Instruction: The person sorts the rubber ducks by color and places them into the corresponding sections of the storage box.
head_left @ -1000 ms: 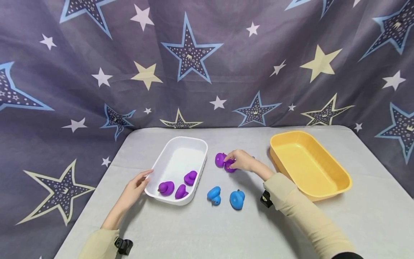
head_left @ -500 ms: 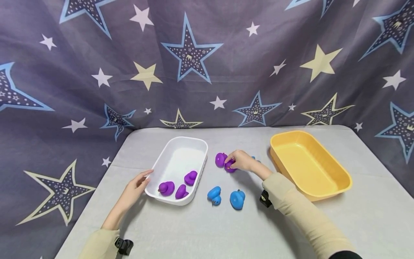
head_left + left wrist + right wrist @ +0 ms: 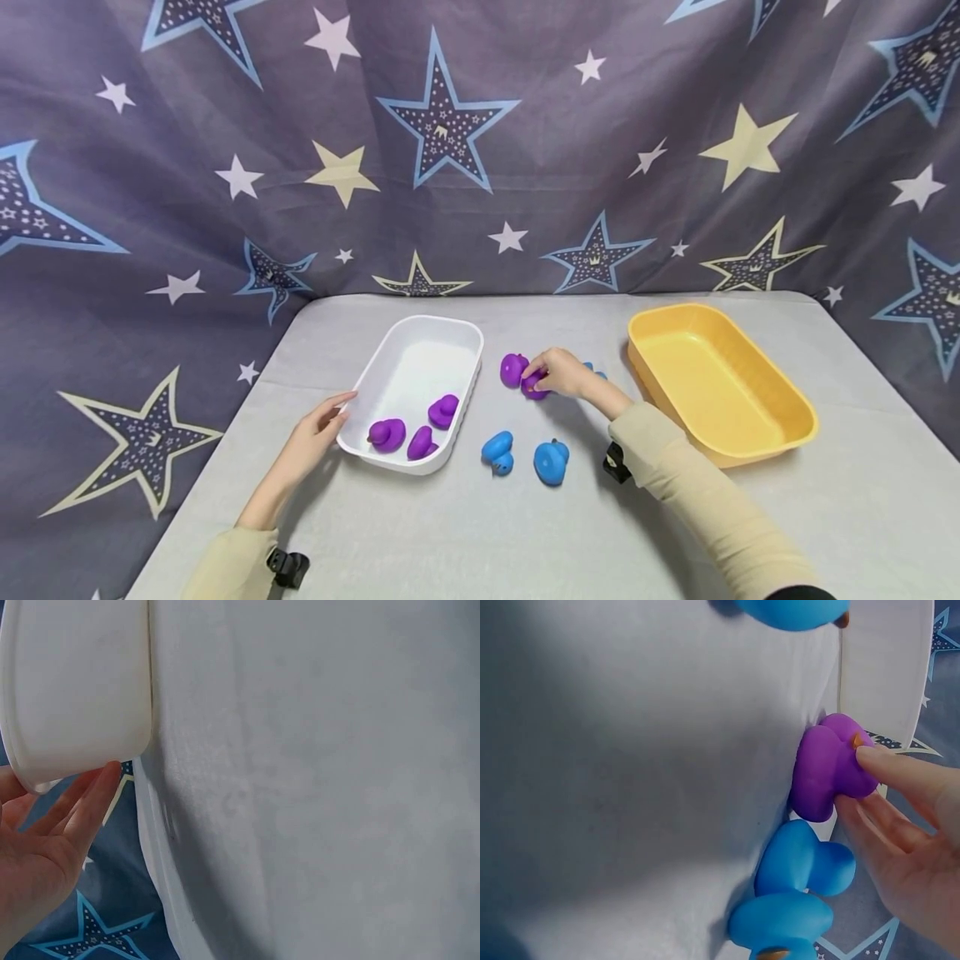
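My right hand [image 3: 561,372] pinches a purple rubber duck [image 3: 836,769] between thumb and fingers, low over the table; the thumb lies by its orange beak in the right wrist view. Another purple duck [image 3: 513,370] sits just left of it. My left hand [image 3: 311,437] rests its extended fingers against the left side of a white tray [image 3: 468,400]. In the left wrist view the fingertips [image 3: 111,771] touch the tray's outer wall. Inside the tray lie three purple ducks [image 3: 386,436], towards its near end.
Two blue ducks [image 3: 551,462] lie in front of my right hand. More blue ducks [image 3: 787,859], partly hidden by that hand in the head view, lie beyond it. A yellow tray [image 3: 798,425] stands on the right. A star-patterned cloth [image 3: 480,225] hangs behind the table.
Both hands stay nearly still, the right one on the same purple duck. The trays and the other ducks have not moved; the head view shifts very slightly.
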Available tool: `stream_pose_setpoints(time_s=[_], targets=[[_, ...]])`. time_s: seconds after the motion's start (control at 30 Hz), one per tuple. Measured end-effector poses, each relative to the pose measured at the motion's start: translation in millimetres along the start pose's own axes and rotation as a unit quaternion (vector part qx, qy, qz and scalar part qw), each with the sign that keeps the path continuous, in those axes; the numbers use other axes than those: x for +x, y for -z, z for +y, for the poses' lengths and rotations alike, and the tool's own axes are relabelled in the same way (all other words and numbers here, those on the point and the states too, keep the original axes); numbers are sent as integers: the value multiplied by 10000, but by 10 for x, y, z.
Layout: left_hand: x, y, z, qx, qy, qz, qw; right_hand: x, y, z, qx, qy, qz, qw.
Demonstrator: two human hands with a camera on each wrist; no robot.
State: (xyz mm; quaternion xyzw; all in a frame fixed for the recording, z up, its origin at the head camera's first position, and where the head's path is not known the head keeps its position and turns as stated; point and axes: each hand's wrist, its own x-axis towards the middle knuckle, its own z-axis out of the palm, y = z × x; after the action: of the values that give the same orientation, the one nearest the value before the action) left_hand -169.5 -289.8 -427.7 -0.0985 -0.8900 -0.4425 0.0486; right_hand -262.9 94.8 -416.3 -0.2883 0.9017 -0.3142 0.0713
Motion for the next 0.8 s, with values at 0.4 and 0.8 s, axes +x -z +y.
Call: stream_pose_setpoints(time_s=[0.4, 0.8], targets=[[11, -12, -22, -97, -22, -13, 9999, -28, -9, 8, 165, 41, 135, 9998], [0, -5, -10, -86, 15, -9, 10000, -37, 41, -47, 311, 100, 224, 9992]])
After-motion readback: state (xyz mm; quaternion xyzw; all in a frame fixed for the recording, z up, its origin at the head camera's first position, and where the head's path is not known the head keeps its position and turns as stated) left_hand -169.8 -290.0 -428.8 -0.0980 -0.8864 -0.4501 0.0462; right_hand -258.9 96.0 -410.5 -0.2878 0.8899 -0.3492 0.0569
